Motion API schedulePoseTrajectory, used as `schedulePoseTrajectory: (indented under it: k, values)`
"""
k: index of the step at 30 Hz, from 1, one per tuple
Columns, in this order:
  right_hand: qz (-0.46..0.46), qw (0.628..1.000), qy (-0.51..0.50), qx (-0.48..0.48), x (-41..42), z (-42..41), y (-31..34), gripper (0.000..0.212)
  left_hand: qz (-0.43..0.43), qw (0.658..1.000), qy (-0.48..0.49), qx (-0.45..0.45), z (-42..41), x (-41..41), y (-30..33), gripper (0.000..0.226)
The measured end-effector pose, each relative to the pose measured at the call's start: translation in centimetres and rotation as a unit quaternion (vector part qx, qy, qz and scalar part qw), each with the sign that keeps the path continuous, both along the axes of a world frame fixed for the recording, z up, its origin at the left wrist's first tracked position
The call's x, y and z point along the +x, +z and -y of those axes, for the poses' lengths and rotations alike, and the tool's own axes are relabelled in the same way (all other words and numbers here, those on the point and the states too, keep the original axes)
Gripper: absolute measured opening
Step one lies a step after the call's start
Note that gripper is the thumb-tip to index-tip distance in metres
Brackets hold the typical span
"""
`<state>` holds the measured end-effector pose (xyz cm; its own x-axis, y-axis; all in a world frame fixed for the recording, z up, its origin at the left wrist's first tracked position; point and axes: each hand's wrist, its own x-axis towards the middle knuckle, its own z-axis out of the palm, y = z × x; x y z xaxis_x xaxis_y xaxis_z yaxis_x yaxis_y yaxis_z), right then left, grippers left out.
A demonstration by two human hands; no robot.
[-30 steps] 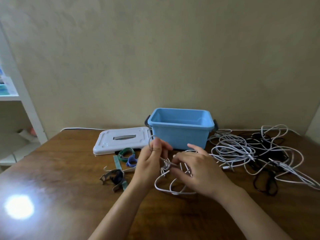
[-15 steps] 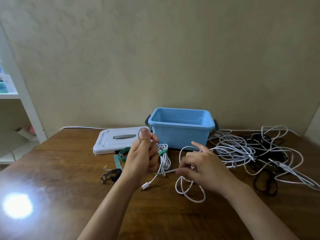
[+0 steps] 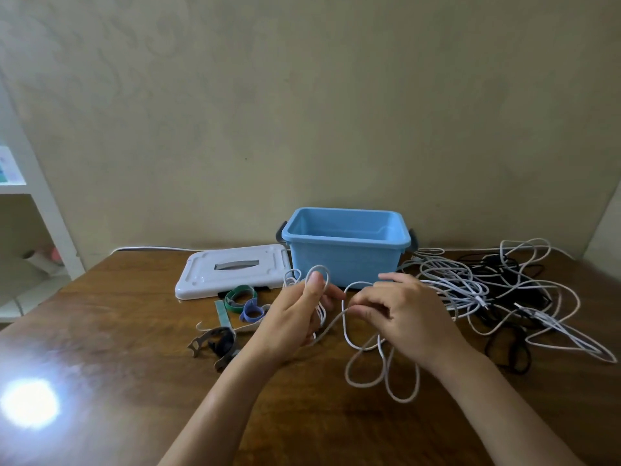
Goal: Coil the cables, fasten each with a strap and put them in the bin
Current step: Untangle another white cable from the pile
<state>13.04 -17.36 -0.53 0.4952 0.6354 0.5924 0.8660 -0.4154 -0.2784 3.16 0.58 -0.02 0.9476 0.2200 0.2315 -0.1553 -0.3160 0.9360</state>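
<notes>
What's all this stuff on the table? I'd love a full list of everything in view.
table: one, brown wood, under everything
bin: one, light blue, open, at the table's far edge
lid: one, white, flat on the table left of the bin
straps: several, green, blue, dark and pale, loose in front of the lid
cable being coiled: one, white, loops in the left hand, slack on the table
tangled cables: several, white and black, heaped right of the bin
shelf unit: one, white, far left
left hand: grips the coiled loops
right hand: pinches the white cable
</notes>
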Motion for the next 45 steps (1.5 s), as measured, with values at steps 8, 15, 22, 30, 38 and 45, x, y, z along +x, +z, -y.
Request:
schedulePoseTrajectory:
  k: [8, 15, 22, 30, 38, 45]
  values:
    - [-0.013, 0.995, -0.087, -0.041, -0.1, -0.2, 0.1, 0.046, -0.043, 0.985, 0.021, 0.166, 0.6, 0.6, -1.2, 0.068]
    - [0.002, 0.996, -0.041, -0.085, 1.2, 0.5, 0.1, 0.021, -0.041, 0.974, 0.069, 0.211, -0.3, 0.6, -1.3, 0.072]
    - [0.082, 0.992, -0.089, 0.031, 1.2, 0.0, -0.4, 0.03, -0.021, 0.971, 0.056, 0.233, 0.2, 0.8, -1.6, 0.048]
    - [-0.03, 0.998, -0.046, -0.01, 0.0, 0.5, 0.6, 0.027, 0.042, 0.97, 0.054, 0.233, -0.2, 0.8, -1.6, 0.029]
    - [-0.02, 0.997, -0.069, -0.036, 1.5, 1.6, 0.8, 0.026, -0.009, 0.971, 0.084, 0.223, -1.0, 0.8, -1.1, 0.033]
    - [-0.078, 0.997, -0.027, 0.006, 0.3, 0.4, 0.4, 0.008, -0.028, 0.987, 0.09, 0.132, 0.0, 0.7, -1.6, 0.043]
